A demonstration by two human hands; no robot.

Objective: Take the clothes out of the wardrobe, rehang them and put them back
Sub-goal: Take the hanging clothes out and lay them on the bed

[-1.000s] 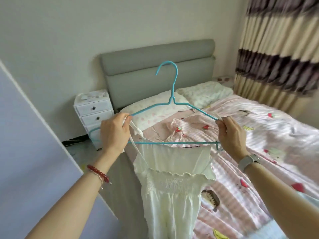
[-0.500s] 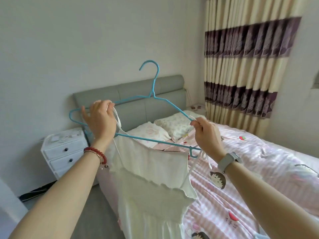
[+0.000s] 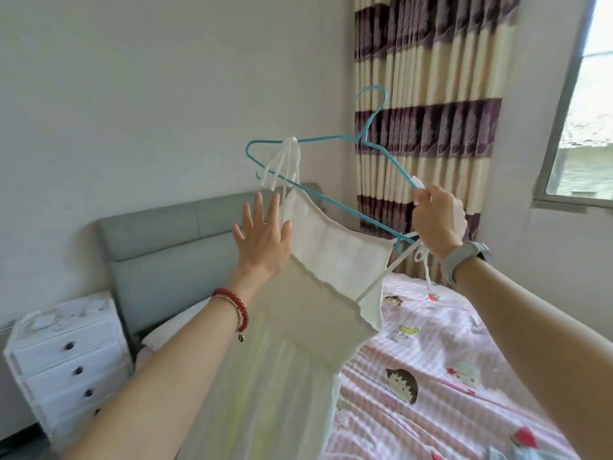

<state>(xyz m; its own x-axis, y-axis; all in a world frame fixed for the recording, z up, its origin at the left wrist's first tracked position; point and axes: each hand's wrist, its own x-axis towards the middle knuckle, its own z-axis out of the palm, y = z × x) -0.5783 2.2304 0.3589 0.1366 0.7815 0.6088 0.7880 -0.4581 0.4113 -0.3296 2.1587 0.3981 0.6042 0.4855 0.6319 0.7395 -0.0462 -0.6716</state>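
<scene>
A pale cream strappy dress (image 3: 311, 293) hangs from a thin blue wire hanger (image 3: 318, 141) held up in front of me, tilted down to the right. Its left strap (image 3: 287, 161) is looped over the hanger's left arm. My right hand (image 3: 438, 220) grips the hanger's right end together with the dress's right strap. My left hand (image 3: 262, 240) is below the hanger's left end with fingers spread, holding nothing, next to the dress's top edge. No wardrobe is in view.
A bed with a pink striped cartoon cover (image 3: 447, 360) lies below the dress, with a grey padded headboard (image 3: 172, 240) behind. A white nightstand with drawers (image 3: 63, 356) stands at lower left. Striped curtains (image 3: 428, 111) and a window (image 3: 587, 127) are on the right.
My left hand has let go of the hanger's left end and opened. The hanger with the dress has been raised and moved to the right. My view has turned right and up.
</scene>
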